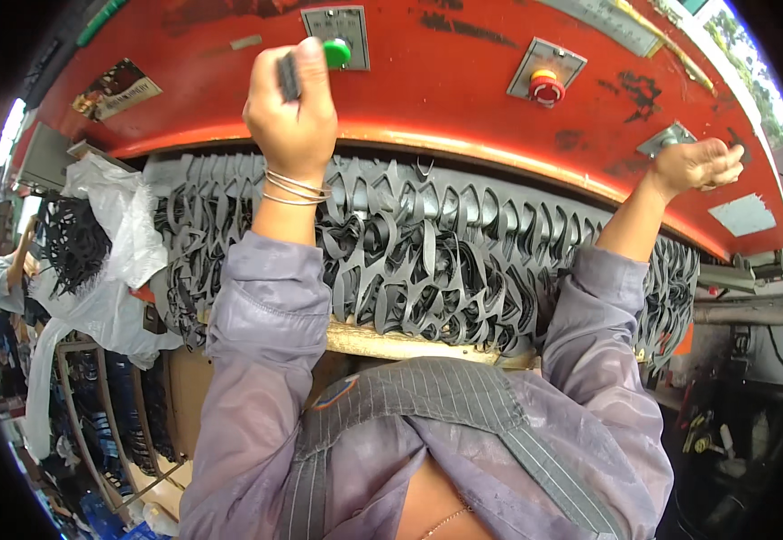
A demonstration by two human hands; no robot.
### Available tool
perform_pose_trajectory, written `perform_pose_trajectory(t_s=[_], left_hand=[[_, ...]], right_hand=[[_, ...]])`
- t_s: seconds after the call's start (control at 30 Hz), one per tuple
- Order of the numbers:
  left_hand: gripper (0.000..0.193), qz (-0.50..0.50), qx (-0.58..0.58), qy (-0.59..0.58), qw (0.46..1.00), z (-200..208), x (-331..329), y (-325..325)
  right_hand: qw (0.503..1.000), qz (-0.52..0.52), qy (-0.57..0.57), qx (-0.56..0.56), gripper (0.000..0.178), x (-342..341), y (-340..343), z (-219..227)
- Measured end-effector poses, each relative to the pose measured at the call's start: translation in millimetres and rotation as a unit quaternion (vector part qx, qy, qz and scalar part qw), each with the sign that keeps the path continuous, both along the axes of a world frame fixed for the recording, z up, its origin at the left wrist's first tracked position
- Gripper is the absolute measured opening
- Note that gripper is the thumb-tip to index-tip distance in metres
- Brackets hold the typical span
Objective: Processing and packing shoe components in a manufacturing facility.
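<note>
My left hand [292,112] is closed on a small dark grey block [290,76], with the thumb raised beside it. Right by the thumb is a green push button [336,54] on a metal plate; whether they touch I cannot tell. At the right end of the red machine panel [445,85], my right hand [699,167] lies over the lower part of another small button plate [666,138]. Its fingers are loosely bent and somewhat blurred, and I see nothing in them. Grey sheet [436,243] with rows of cut-out openings hangs in folds below the panel, between my forearms.
A red emergency-stop button [546,87] sits mid-panel. White plastic sacking [117,220] and black cut-out material [76,243] are at the left, above a metal rack [103,405]. A pale ledge [409,342] runs under the grey sheet. Another person [9,270] appears at far left.
</note>
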State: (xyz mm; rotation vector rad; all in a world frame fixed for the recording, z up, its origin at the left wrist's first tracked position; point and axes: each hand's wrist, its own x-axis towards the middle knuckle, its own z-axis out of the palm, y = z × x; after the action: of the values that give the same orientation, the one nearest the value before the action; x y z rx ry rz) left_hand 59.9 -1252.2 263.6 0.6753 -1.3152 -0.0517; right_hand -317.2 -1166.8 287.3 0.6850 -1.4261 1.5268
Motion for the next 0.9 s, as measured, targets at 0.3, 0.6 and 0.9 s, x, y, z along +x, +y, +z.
perform_pose_trajectory(t_s=[0.3,0.6,0.9], left_hand=[[0.025,-0.073,0.155,-0.193,0.966,-19.6,26.4,58.5],[0.027,-0.126,0.305,-0.520,0.788,-149.7,-17.7,162.2],[0.029,-0.054,0.290,-0.501,0.814,-187.9,-15.0,198.7]], right_hand=[[0.967,0.197,0.154,0.045,0.044,48.5,53.3,-46.3],[0.692,0.447,0.189,0.534,0.039,168.7,143.5,-207.5],[0.660,0.369,0.172,0.631,0.027,189.9,168.8,-210.2]])
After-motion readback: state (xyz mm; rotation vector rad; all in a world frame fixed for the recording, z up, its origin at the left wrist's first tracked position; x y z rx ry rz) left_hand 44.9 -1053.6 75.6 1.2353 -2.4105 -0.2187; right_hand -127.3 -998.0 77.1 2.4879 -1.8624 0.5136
